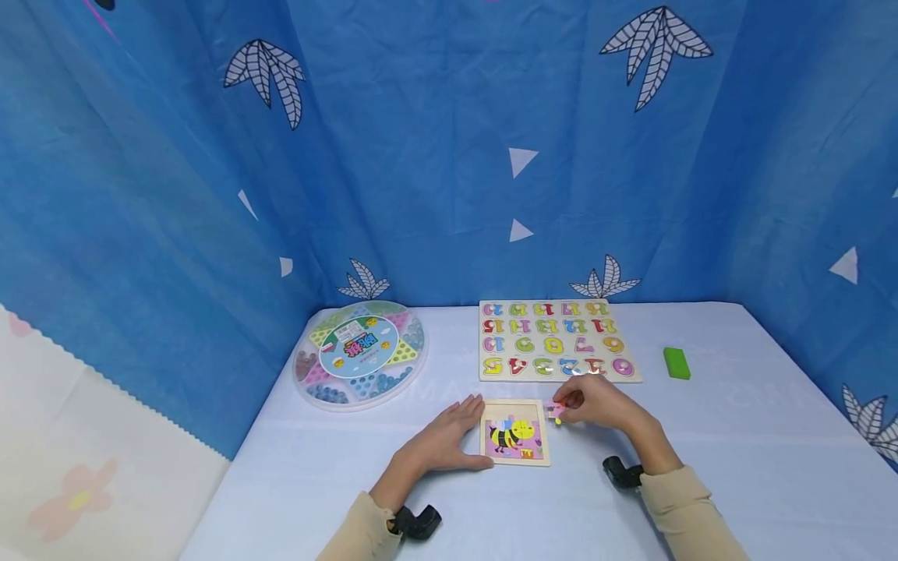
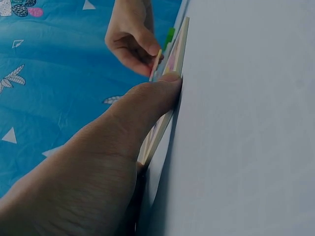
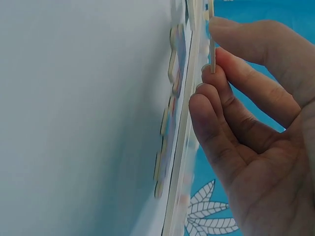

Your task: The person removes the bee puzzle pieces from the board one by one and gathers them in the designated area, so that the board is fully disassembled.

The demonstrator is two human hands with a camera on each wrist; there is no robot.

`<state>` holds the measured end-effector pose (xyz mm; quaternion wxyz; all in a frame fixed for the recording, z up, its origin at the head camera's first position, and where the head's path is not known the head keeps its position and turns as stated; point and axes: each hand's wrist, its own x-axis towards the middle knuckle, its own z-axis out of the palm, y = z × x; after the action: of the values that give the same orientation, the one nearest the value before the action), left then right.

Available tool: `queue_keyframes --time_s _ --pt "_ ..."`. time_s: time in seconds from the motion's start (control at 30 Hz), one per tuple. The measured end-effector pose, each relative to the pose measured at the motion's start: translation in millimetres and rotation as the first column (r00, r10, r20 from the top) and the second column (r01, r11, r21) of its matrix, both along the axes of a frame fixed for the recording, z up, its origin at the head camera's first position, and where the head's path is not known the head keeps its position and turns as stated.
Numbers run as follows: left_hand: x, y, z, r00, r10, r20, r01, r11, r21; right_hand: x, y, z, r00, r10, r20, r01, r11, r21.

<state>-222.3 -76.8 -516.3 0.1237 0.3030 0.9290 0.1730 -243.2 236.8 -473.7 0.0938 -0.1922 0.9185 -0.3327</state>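
A square wooden puzzle tray (image 1: pixel 515 462) lies on the table, with a bee picture (image 1: pixel 510 436) on pink filling its lower part. Along the upper part of its recess, bare wood shows. My left hand (image 1: pixel 443 440) rests against the tray's left side with fingers straight and thumb spread, the thumb (image 2: pixel 165 88) touching the tray's edge in the left wrist view. Just off the tray's upper right corner, my right hand (image 1: pixel 596 401) pinches a pink puzzle piece (image 1: pixel 554 411). The right wrist view shows that piece (image 3: pixel 212 56) edge-on between thumb and fingers.
Behind the tray lies a number puzzle board (image 1: pixel 561 372) with colourful numerals. A round marble game case (image 1: pixel 360 347) sits at the back left. To the right is a green block (image 1: pixel 677 363). Blue curtain (image 1: pixel 449 156) hangs behind the white table.
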Motion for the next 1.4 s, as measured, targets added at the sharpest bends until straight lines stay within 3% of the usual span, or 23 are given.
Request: queue_keyframes --time_s 0.83,1.4 --pt "1.7 -0.2 5.0 1.000 0.007 0.030 -0.007 1.000 -0.007 9.1 26.3 -2.2 0.990 -0.129 0.052 0.128 0.991 0.027" --pt "0.8 -1.0 2.4 1.000 0.003 0.020 -0.003 1.000 -0.006 8.1 53.0 -5.5 0.990 -0.133 0.038 0.130 0.990 0.058"
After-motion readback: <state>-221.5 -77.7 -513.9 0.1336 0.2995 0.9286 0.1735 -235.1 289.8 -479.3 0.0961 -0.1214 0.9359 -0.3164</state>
